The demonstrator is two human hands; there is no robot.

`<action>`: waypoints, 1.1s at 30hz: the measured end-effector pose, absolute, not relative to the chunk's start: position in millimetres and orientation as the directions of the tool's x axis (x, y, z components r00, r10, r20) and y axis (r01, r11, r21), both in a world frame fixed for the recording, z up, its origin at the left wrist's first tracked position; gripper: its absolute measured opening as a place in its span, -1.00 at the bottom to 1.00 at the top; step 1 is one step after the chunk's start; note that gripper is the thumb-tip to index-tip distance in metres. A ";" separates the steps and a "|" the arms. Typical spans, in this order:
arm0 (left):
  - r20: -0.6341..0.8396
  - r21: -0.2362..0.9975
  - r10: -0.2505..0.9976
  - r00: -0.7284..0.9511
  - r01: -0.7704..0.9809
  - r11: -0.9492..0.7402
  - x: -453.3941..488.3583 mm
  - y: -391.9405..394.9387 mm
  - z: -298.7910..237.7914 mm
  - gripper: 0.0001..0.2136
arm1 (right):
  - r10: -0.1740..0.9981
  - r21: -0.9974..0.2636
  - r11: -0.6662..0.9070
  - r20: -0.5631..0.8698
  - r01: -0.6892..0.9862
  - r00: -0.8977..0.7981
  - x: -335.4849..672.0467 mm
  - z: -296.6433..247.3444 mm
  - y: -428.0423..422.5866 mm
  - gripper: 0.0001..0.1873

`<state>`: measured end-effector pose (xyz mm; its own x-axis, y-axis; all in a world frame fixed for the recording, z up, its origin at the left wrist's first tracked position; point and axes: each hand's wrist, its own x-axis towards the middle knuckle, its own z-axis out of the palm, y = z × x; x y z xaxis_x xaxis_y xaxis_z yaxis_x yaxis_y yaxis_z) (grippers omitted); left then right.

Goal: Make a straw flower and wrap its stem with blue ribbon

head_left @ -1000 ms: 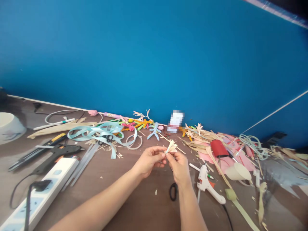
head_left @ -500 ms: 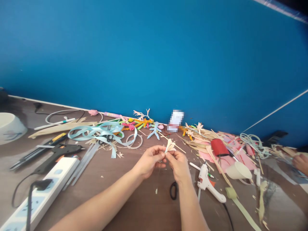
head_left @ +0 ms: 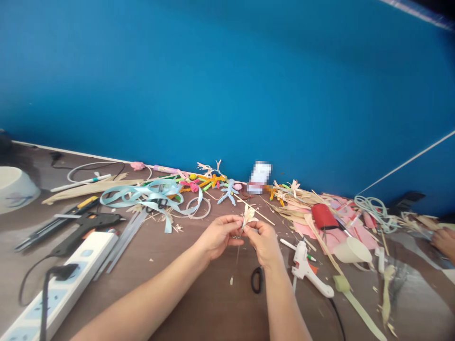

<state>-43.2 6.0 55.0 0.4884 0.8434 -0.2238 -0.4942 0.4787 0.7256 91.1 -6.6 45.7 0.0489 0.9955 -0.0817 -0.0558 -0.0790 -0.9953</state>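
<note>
A cream-coloured handmade flower (head_left: 249, 215) with pale pointed petals stands upright between my hands, above the middle of the table. A thin stem (head_left: 238, 251) hangs below it. My right hand (head_left: 263, 239) pinches the flower's base between thumb and forefinger. From the other side, my left hand (head_left: 222, 234) has its thumb and forefinger bent close together at the base, the other fingers curled; whatever lies between its fingertips is too small to make out. Black scissor handles (head_left: 256, 280) lie beside my right wrist, partly hidden by it.
A white glue gun (head_left: 307, 270) lies to the right, near a red cup (head_left: 324, 217) and dried husks. At left are a power strip (head_left: 67, 279), a black glue gun (head_left: 85, 226) and blue ribbon (head_left: 142, 193). Another person's hand (head_left: 444, 241) shows at the right edge.
The flower has turned more upright, and its thin stem now shows below my hands. My left fingertips have shifted slightly away from my right ones.
</note>
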 end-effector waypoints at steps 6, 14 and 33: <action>-0.220 0.784 0.836 0.502 -0.419 0.458 -44.4 7.6 54.8 -0.74 | 0.996 -0.994 -0.093 -0.094 -0.050 0.007 94.0 44.9 -5.3 -0.79; -0.243 0.808 0.835 0.494 -0.373 0.456 -47.2 11.4 50.4 -0.72 | 0.999 -0.998 -0.039 -0.037 0.054 0.037 93.7 45.9 -5.4 -0.81; -0.174 0.736 0.783 0.597 -0.450 0.507 -50.0 8.4 56.1 -0.81 | 0.990 -0.978 -0.126 -0.113 -0.164 -0.084 95.3 55.3 -8.3 -0.74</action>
<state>-50.0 8.4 56.1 0.5973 0.7829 -0.1741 -0.4496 0.5066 0.7357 95.3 -8.3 55.3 -0.0844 0.9900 -0.1131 -0.1637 -0.1257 -0.9785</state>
